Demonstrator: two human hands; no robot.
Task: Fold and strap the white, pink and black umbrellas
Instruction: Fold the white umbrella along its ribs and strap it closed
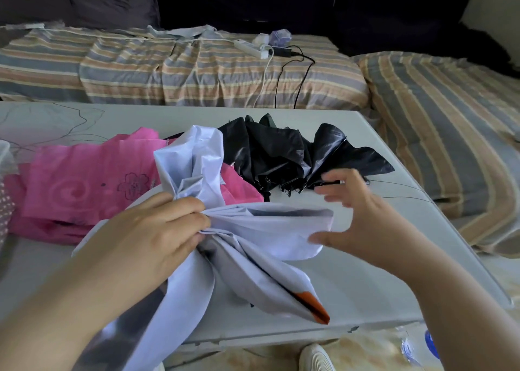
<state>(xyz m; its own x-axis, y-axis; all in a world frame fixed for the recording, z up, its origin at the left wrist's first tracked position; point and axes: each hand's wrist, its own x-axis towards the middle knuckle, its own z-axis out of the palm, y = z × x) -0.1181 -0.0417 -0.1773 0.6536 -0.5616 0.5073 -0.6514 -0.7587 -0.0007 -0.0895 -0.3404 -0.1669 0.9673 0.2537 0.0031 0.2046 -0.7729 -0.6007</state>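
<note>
The white umbrella (225,230) is held over the table (365,272), its gathered canopy gripped by the left hand (149,230). A fold's edge is touched by the spread, blurred right hand (363,216). The pink umbrella (84,185) and black umbrella (281,151) lie behind.

left hand (157,230) fingers curled, pinching; right hand (363,216) spread, fingers apart, blurred.

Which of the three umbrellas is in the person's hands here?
The white umbrella: the left hand grips its bunched canopy. The pink umbrella and black umbrella lie untouched on the table.
</note>
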